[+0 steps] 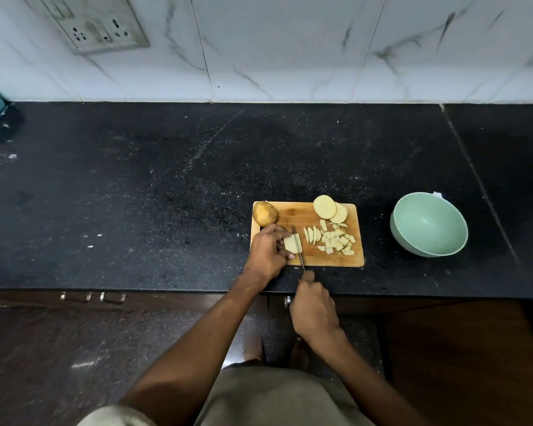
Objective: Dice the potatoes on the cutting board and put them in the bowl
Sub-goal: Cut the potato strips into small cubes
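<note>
Head view looks down on a black speckled tabletop [166, 195] with a wooden cutting board [293, 215] just right of the frame's centre. At the lower left of the board the left hand [266, 250] curls its fingers over a pale potato piece [291, 244], thumb at the near edge, pinning it down. The right hand [313, 305], below the board and over the tabletop's front edge, is wrapped round the handle of a knife [298, 245]; the handle itself is hidden in the fist. The thin blade runs up the frame along the right side of the held piece, touching it or just beside it.

To the right of the blade lie several curved potato slices [312, 235] side by side, and next to them a loose heap of diced potato [339, 239] near the board's right edge. Two round potato slabs [330, 208] overlap at the board's upper right corner, one hanging a little past the top edge. A whole unpeeled potato [264, 213] sits on the upper left corner.

A pale green bowl [428, 229] stands on the tabletop to the right of the board, apart from it, with no potato visible inside. White marble-pattern wall tiles [290, 47] fill the top of the frame, with a socket plate [100, 24] at upper left.
</note>
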